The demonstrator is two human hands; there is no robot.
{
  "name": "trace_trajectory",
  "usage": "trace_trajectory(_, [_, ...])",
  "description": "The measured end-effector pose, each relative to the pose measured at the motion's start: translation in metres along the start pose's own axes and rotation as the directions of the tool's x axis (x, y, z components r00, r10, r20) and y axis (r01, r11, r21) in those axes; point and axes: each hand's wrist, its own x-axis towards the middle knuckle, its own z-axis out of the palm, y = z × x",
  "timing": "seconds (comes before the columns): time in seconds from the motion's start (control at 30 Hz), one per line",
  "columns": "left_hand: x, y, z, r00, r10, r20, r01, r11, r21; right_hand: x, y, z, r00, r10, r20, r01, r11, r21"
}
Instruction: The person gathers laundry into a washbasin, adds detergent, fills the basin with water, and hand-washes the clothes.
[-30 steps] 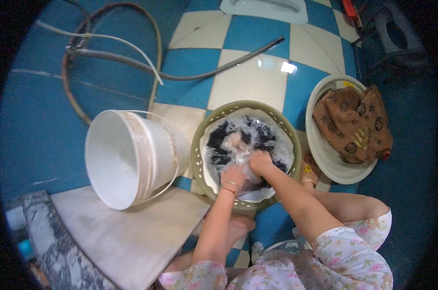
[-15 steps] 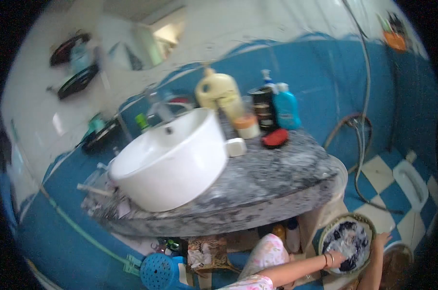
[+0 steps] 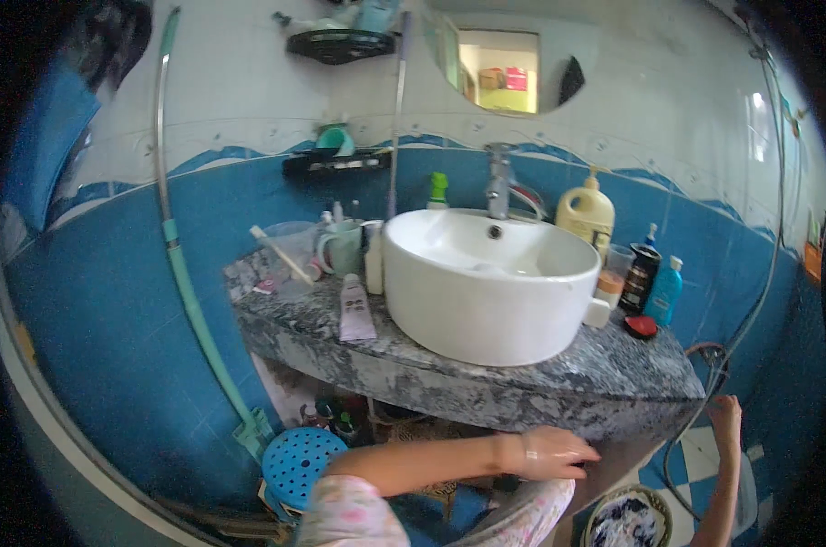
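Note:
My left hand, with a band at its wrist, reaches across above my knee in front of the counter. It looks wet, its fingers are stretched out and apart, and nothing shows in it. My right hand is raised at the counter's right end, near the hose. Its fingers look curled in, with nothing visible in them. Below and between my hands stands a round basin on the floor, partly cut off by the lower edge. Dark and white wet laundry with foam lies in it.
A white washbasin stands on the grey marbled counter, among bottles, a purple-grey tube and a red-topped dish. A blue perforated stool is at lower left. A hose hangs at right; a green-handled pole leans left.
My left hand has come up out of the laundry in the basin and moved left. My right hand has left the basin's rim and risen. The view has swung to the left.

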Motion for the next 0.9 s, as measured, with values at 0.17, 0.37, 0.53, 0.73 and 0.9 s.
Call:
trace_trajectory(0.17, [-0.167,0.003,-0.093,0.879,-0.443,0.175,0.473,0.853,-0.218,0.037,-0.017,0.035,0.976,0.214,0.033,-0.217,0.967,0.133])
trace_trajectory(0.37, [-0.307,0.039,-0.200,0.464,-0.749,-0.472,0.799,0.584,-0.142,0.055,-0.012,0.048,0.971,0.226,-0.080,-0.204,0.953,0.224])
trace_trajectory(0.53, [-0.268,-0.009,-0.269,0.314,-0.461,-0.830,0.773,0.632,-0.059,0.062,0.031,0.057,0.902,0.418,0.105,-0.431,0.874,0.226])
trace_trajectory(0.73, [-0.158,-0.065,-0.324,0.304,-0.331,-0.893,0.892,0.429,0.145,0.056,-0.056,0.034,0.922,0.376,0.093,-0.376,0.927,-0.020])
trace_trajectory(0.9, [-0.119,-0.092,-0.303,0.352,-0.347,-0.870,0.874,0.454,0.173,0.029,-0.036,0.052,0.972,0.146,-0.183,-0.146,0.989,0.009])
